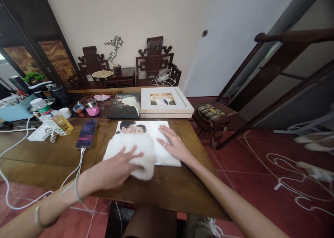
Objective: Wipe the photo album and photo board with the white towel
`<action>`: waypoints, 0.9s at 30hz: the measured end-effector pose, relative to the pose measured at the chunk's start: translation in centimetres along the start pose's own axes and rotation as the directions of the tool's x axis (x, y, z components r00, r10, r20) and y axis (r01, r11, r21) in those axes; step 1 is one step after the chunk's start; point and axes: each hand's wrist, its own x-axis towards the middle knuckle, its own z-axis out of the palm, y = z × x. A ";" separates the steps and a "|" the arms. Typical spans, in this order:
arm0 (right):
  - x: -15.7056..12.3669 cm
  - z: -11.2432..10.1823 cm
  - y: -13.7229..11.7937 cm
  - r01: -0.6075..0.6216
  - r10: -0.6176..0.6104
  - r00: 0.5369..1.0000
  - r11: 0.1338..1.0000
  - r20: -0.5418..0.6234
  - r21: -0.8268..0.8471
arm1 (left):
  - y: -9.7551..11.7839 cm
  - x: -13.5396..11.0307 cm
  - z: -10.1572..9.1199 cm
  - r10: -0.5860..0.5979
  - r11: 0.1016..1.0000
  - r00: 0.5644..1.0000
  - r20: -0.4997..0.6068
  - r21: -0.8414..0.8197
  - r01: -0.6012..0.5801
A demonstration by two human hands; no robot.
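Observation:
On the wooden table a white photo panel (172, 158) lies flat, with a printed picture of two people at its upper left. A fluffy white cloth (146, 146) covers its lower left part and hangs over its near edge. My left hand (122, 166) rests over the cloth, fingers spread; whether it presses down on it I cannot tell. My right hand (173, 142), with a ring on one finger, lies open across the right side of the panel, fingers stretched out.
Behind the panel lie a dark photo album (122, 106) and a pale framed photo box (167, 111). To the left are a charging phone (86, 133), a pink cup (92, 108), a bottle (60, 123), a power strip (39, 132) and cables. A wooden chair (224, 113) stands right.

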 end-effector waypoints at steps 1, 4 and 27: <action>0.0 0.0 0.0 0.002 -0.002 1.000 1.000 0.002 0.004 | 1.1 -0.6 0.1 0.011 1.000 1.000 0.007 -0.006 -0.011; 0.0 0.0 0.1 0.013 -0.013 1.000 1.000 0.001 0.017 | 2.1 -1.2 0.3 0.029 0.999 0.999 0.014 -0.034 -0.028; 0.0 0.0 0.2 0.033 -0.033 0.999 0.999 -0.004 0.027 | 2.9 1.7 2.0 -0.001 1.000 1.000 -0.023 -0.010 0.001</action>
